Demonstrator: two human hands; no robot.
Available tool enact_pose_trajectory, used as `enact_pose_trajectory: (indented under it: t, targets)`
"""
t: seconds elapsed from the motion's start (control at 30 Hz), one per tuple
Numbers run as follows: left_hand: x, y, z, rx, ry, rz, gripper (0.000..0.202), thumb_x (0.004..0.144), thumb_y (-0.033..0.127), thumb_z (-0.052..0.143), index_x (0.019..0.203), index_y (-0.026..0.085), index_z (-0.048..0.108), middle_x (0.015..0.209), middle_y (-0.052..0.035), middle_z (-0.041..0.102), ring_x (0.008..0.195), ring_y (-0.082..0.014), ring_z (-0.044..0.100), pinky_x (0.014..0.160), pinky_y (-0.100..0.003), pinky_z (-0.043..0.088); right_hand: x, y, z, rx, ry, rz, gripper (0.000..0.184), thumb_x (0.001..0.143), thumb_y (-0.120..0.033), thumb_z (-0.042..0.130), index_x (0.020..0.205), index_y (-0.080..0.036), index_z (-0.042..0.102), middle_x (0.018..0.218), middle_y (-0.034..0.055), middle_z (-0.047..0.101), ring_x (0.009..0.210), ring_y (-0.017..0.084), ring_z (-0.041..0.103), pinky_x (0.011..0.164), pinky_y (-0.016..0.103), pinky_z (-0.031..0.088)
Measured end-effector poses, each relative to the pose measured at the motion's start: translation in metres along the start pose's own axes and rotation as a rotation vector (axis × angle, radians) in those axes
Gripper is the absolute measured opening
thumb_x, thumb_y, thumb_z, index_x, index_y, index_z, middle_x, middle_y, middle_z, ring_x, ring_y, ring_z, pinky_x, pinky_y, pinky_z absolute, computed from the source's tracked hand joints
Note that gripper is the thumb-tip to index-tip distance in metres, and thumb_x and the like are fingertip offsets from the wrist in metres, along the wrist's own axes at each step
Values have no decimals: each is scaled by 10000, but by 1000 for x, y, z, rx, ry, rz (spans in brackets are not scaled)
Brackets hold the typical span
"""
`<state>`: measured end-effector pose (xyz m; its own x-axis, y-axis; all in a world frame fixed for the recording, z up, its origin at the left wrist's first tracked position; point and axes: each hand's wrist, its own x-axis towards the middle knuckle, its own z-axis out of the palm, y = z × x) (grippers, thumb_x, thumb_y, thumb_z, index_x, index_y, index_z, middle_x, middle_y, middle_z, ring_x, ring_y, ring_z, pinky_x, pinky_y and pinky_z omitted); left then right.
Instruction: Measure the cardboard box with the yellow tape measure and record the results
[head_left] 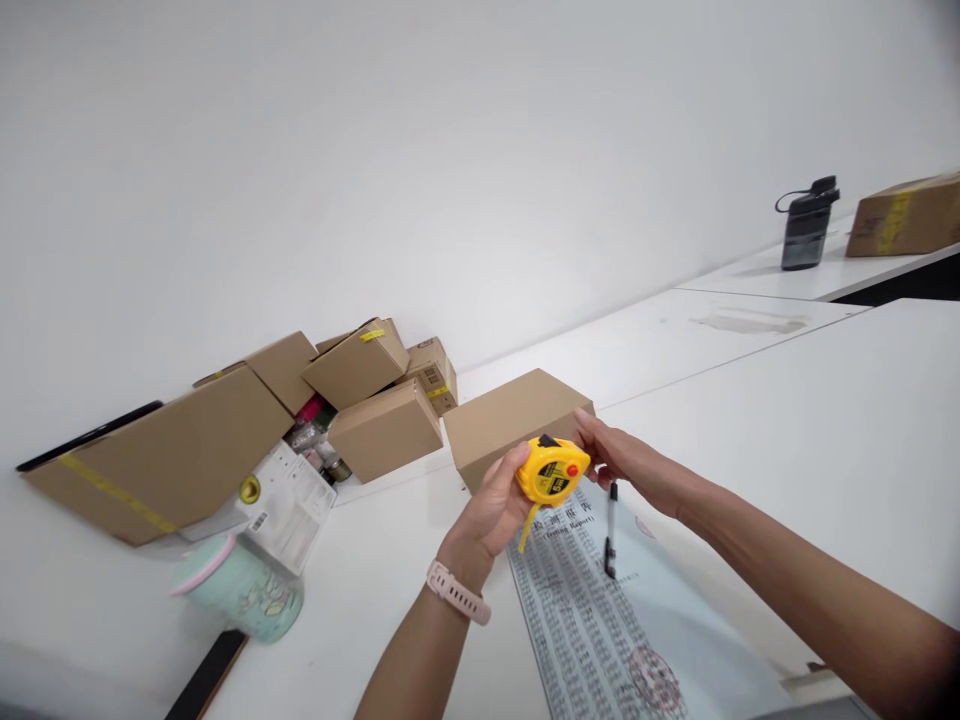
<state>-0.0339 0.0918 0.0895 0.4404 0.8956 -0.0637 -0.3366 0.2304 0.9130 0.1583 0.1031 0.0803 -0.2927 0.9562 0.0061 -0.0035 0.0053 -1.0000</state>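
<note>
A yellow tape measure [553,470] with a red button is held up in my left hand [499,505], the thumb on its left side. A short piece of its yellow blade sticks out below. My right hand [611,450] is closed at the tape measure's right side, its fingers bent and partly hidden behind the case. One fingertip points up in front of the right end of a brown cardboard box [517,415]. Under my hands lies a light blue printed report [585,620] with a red stamp. A black-and-clear pen [611,535] is over the report, just below my right hand.
Several cardboard boxes [360,365] stand against the wall at left, with small items among them. A white package [289,505] and a mint-green cup [240,590] are nearer. A dark bottle [808,225] and another carton [904,218] stand at far right on the white tables [810,420].
</note>
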Motion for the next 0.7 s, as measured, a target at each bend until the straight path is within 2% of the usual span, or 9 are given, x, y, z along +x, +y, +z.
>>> enact_pose_trajectory:
  t: [0.13,0.27,0.37,0.5,0.6,0.7]
  targets:
    - [-12,6,-5,12,23,2,430,753,492,805,965,128,718,902,-83,734,813,-194,656,717,-273,502,1,-6,10,-215,-92,38,638,829,-808,435,618,-206,429,553,-36,383,548,118,323,538,281,244]
    - [-24,12,-12,60,49,-4,415,746,510,808,893,133,714,853,-61,727,787,-171,641,744,-260,484,3,-7,20,-333,-157,71,685,834,-826,387,546,-205,413,500,-20,393,502,110,310,523,292,222]
    - [-28,13,-20,85,81,-10,454,730,531,809,906,122,718,858,-77,732,776,-179,645,726,-261,485,7,-1,29,-317,-205,77,700,836,-824,387,513,-204,404,482,-15,398,484,101,299,514,290,220]
    - [-27,19,-35,94,181,5,508,671,547,831,945,132,728,879,-81,741,744,-187,644,636,-259,480,24,2,36,-124,-206,92,635,783,-784,551,561,-208,407,511,-51,354,496,85,255,491,271,181]
    - [-27,34,-56,93,272,33,488,686,526,818,990,156,729,926,-62,744,770,-179,649,606,-246,478,52,-8,17,25,-153,80,625,690,-753,678,562,-211,395,534,-59,359,501,76,257,480,262,184]
    - [-28,57,-89,112,400,64,389,720,471,801,944,162,725,867,-29,736,720,-144,638,574,-220,461,88,-24,-27,42,-53,11,608,598,-726,763,582,-204,451,578,-43,412,535,84,309,488,261,251]
